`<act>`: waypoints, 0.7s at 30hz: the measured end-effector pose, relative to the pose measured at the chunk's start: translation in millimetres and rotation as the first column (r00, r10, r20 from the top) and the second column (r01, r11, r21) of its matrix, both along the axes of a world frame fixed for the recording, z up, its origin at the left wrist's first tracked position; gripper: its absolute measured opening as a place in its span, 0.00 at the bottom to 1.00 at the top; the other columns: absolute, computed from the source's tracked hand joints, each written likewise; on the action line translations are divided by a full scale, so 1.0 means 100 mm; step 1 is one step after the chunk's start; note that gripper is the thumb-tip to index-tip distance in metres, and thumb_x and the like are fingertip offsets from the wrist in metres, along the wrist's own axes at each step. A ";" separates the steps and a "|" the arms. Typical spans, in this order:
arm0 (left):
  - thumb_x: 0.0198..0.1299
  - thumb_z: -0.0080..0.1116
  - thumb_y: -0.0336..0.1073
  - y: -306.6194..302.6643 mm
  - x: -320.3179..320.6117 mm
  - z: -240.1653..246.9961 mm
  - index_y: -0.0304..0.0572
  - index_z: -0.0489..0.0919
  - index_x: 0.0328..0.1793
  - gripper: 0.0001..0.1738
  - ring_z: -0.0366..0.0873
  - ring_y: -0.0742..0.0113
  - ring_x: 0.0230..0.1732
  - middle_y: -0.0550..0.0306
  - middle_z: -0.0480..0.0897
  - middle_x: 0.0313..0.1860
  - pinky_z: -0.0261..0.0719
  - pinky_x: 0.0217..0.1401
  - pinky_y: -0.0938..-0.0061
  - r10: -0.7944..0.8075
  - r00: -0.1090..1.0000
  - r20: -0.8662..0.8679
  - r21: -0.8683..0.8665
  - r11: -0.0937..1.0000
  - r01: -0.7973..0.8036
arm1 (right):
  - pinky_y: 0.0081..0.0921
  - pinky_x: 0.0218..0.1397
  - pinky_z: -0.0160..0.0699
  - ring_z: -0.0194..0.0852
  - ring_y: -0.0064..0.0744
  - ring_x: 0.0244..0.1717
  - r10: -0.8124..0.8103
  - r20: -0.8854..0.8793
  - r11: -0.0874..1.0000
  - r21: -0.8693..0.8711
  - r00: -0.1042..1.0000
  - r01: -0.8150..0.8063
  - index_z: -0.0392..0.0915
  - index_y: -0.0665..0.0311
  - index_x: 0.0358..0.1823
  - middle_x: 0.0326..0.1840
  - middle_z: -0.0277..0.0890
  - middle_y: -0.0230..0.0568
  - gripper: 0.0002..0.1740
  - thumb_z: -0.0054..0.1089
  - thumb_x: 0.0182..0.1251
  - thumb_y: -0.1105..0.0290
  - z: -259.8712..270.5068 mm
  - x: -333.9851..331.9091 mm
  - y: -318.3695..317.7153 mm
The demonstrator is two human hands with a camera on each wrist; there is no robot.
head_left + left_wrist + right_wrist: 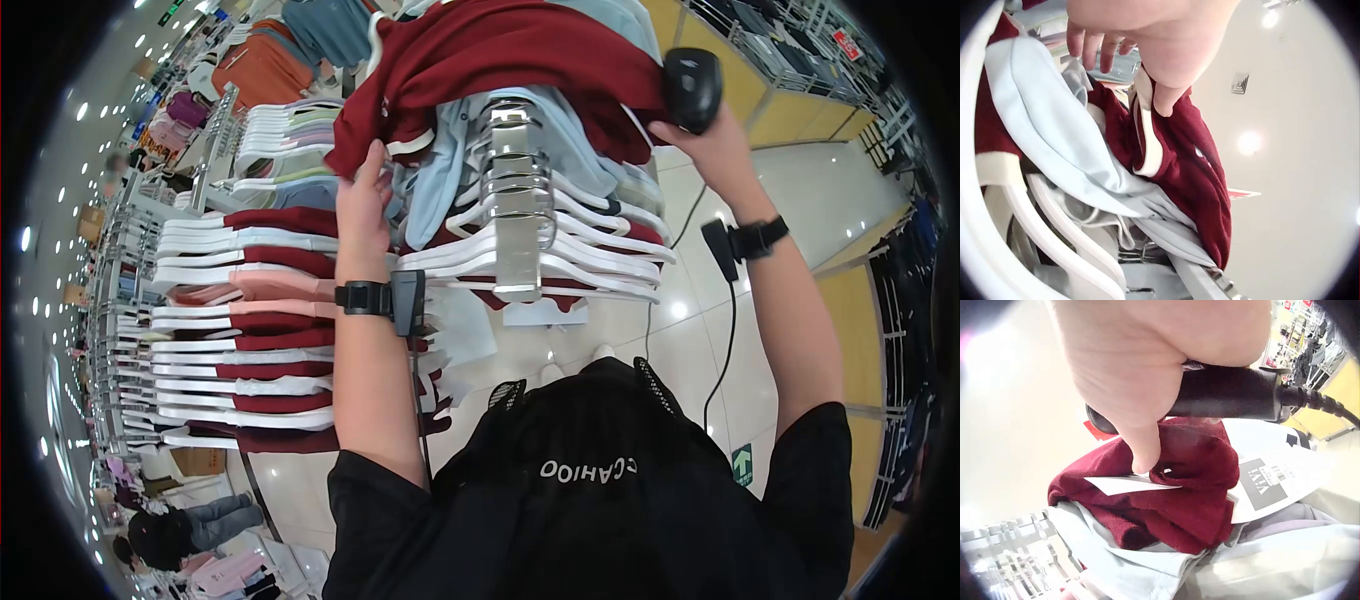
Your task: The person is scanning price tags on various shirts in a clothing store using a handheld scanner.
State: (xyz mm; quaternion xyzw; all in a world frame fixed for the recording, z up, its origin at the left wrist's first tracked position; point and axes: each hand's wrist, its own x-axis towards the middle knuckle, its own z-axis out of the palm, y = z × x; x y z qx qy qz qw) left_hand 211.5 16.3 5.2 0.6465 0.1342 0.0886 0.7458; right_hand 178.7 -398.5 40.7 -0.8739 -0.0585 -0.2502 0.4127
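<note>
A maroon knit garment [500, 55] lies draped over the hangers at the top of the rack. My left hand [365, 205] is at its left side; in the left wrist view the thumb [1166, 100] touches the maroon cloth near a cream-trimmed edge, while the other fingers stand apart from it. My right hand [715, 140] grips a black handheld scanner [693, 88] with a cable at the handle's end. In the right wrist view, its thumb [1143, 450] points down at the maroon cloth beside a white tag [1125, 485]. A printed tag [1266, 487] hangs nearby.
White hangers [590, 235] with light blue and maroon clothes hang on a metal rail [518, 255] before me. Another full rack [250, 330] stands to the left. Yellow shelving [860, 340] is on the right. Someone in dark clothes [160, 535] is at the lower left.
</note>
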 end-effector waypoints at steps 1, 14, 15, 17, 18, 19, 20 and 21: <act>0.61 0.66 0.56 0.06 -0.01 -0.09 0.42 0.67 0.73 0.40 0.72 0.63 0.61 0.59 0.77 0.63 0.62 0.63 0.65 0.033 0.999 -0.041 0.024 0.999 -0.032 | 0.31 0.52 0.78 0.81 0.34 0.45 -0.042 0.011 0.999 0.021 0.999 0.041 0.76 0.64 0.55 0.46 0.83 0.43 0.34 0.81 0.50 0.57 -0.08 -0.07 -0.05; 0.60 0.67 0.34 -0.11 -0.85 -0.26 0.38 0.87 0.47 0.11 0.78 0.71 0.33 0.58 0.84 0.32 0.75 0.38 0.76 -0.280 0.959 0.040 0.533 0.818 0.216 | 0.27 0.46 0.79 0.81 0.26 0.38 0.146 -0.376 0.972 0.226 0.915 -0.062 0.81 0.67 0.43 0.37 0.85 0.35 0.11 0.69 0.60 0.71 -0.89 -0.84 -0.04; 0.58 0.67 0.33 -0.07 -0.82 -0.28 0.42 0.87 0.48 0.12 0.79 0.64 0.37 0.56 0.85 0.36 0.76 0.43 0.72 -0.257 0.953 0.162 0.743 0.668 0.054 | 0.26 0.46 0.79 0.81 0.25 0.38 0.157 -0.370 0.973 0.218 0.916 -0.078 0.81 0.67 0.43 0.37 0.84 0.35 0.12 0.70 0.59 0.72 -0.92 -0.84 -0.05; 0.56 0.67 0.32 -0.06 -0.81 -0.30 0.45 0.88 0.50 0.14 0.80 0.57 0.41 0.53 0.85 0.39 0.77 0.48 0.67 -0.264 0.922 0.282 0.872 0.472 -0.131 | 0.26 0.47 0.78 0.81 0.25 0.39 0.169 -0.384 0.973 0.210 0.908 -0.093 0.81 0.67 0.44 0.38 0.84 0.36 0.13 0.70 0.59 0.73 -0.93 -0.86 -0.09; 0.55 0.67 0.32 -0.07 -0.81 -0.30 0.46 0.88 0.48 0.13 0.78 0.53 0.44 0.52 0.84 0.42 0.76 0.50 0.65 -0.218 0.932 0.291 0.894 0.408 -0.184 | 0.26 0.47 0.78 0.81 0.25 0.39 0.186 -0.393 0.973 0.204 0.901 -0.111 0.81 0.67 0.44 0.38 0.85 0.36 0.13 0.71 0.58 0.73 -0.93 -0.86 -0.10; 0.54 0.67 0.32 -0.08 -0.80 -0.28 0.46 0.88 0.46 0.12 0.77 0.49 0.47 0.51 0.84 0.44 0.75 0.53 0.62 -0.170 0.936 0.307 0.911 0.337 -0.238 | 0.26 0.47 0.78 0.81 0.25 0.39 0.187 -0.385 0.973 0.199 0.904 -0.117 0.81 0.67 0.44 0.38 0.85 0.36 0.13 0.71 0.58 0.73 -0.92 -0.86 -0.09; 0.54 0.67 0.32 -0.09 -0.79 -0.24 0.46 0.88 0.46 0.12 0.77 0.49 0.47 0.51 0.84 0.44 0.75 0.53 0.62 -0.166 0.935 0.315 0.908 0.340 -0.246 | 0.26 0.47 0.78 0.80 0.25 0.39 0.196 -0.399 0.969 0.221 0.896 -0.114 0.81 0.67 0.44 0.38 0.84 0.36 0.15 0.72 0.56 0.73 -0.92 -0.88 -0.08; 0.55 0.66 0.31 -0.12 -0.79 -0.19 0.45 0.88 0.44 0.10 0.78 0.50 0.44 0.52 0.84 0.41 0.76 0.52 0.63 -0.107 0.937 0.333 0.903 0.321 -0.284 | 0.26 0.47 0.78 0.79 0.25 0.38 0.204 -0.415 0.964 0.242 0.886 -0.108 0.80 0.67 0.44 0.38 0.84 0.36 0.16 0.73 0.55 0.73 -0.92 -0.91 -0.08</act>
